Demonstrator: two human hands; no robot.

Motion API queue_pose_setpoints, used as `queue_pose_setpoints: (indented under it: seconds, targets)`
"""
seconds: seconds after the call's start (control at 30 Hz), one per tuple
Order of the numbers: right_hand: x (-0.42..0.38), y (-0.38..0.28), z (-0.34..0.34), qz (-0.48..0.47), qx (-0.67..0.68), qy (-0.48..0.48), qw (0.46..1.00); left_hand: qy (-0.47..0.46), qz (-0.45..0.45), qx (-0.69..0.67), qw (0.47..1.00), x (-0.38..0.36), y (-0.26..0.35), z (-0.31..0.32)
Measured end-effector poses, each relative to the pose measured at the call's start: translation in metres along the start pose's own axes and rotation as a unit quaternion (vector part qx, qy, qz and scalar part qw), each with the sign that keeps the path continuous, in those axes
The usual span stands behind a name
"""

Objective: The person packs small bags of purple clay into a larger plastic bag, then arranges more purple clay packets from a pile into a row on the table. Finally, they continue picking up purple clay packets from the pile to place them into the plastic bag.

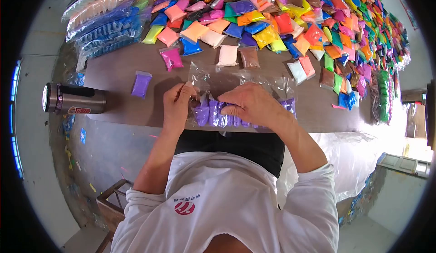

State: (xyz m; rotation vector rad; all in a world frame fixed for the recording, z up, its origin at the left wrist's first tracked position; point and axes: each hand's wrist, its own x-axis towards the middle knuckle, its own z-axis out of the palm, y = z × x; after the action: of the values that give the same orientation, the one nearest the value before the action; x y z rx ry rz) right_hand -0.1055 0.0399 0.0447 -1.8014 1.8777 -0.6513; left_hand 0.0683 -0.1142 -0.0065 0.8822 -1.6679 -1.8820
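On the table (122,64), the left hand (178,99) pinched one clear, crinkled bag (268,81); the right hand (254,102) gripped purple packets (214,112), too overlapped to count.

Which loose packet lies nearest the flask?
The purple one lying by itself on the table, between the flask and the left hand; the magenta packet and the rest lie farther off.

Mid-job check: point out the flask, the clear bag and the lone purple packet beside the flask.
Flask (92,101): head view, on its steel body.
Clear bag (212,81): head view, on the film above its purple contents.
Purple packet (141,84): head view, on the middle of its upper face.
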Motion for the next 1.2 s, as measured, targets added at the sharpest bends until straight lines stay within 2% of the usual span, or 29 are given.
queue_pose_setpoints:
  seconds: [0.07,0.13,0.23,0.3,0.4,0.5,0.53,0.73,0.93,1.03,1.2]
  targets:
    - [0.006,-0.002,-0.006,-0.01,0.006,0.001,1.0,0.003,-0.016,-0.046,0.999,0.006,-0.008,-0.01]
    - [0.006,-0.004,-0.011,-0.016,0.019,0.027,0.999,0.011,-0.03,-0.012,0.999,0.005,-0.006,-0.015]
    - [-0.016,-0.002,-0.036,0.038,0.086,0.123,0.988,0.029,-0.035,-0.009,0.999,-0.001,0.006,-0.009]
    - [-0.043,0.009,-0.049,0.132,0.247,0.197,0.94,0.036,-0.037,0.001,0.999,-0.003,0.009,-0.005]
    - [-0.08,0.032,-0.058,0.137,0.261,0.316,0.902,0.044,-0.044,0.01,0.998,-0.002,0.013,-0.005]
    - [-0.114,0.034,-0.059,0.169,0.193,0.262,0.93,0.028,-0.027,-0.044,0.998,0.007,-0.004,-0.019]
    - [-0.119,0.035,-0.054,0.157,0.153,0.243,0.945,0.048,-0.034,-0.047,0.997,0.008,-0.005,-0.021]
    - [-0.104,0.023,-0.015,0.116,-0.093,0.274,0.95,0.058,0.027,-0.01,0.998,0.002,0.007,-0.03]
    - [-0.104,0.042,0.002,0.057,-0.083,0.273,0.957,0.04,0.123,0.099,0.987,-0.008,0.019,-0.015]
    - [-0.103,0.042,-0.005,0.07,-0.027,0.254,0.964,0.04,0.193,0.136,0.971,-0.009,0.044,0.005]
    - [-0.111,0.041,-0.024,0.097,0.058,0.325,0.939,-0.012,0.206,0.202,0.957,-0.005,0.058,0.024]
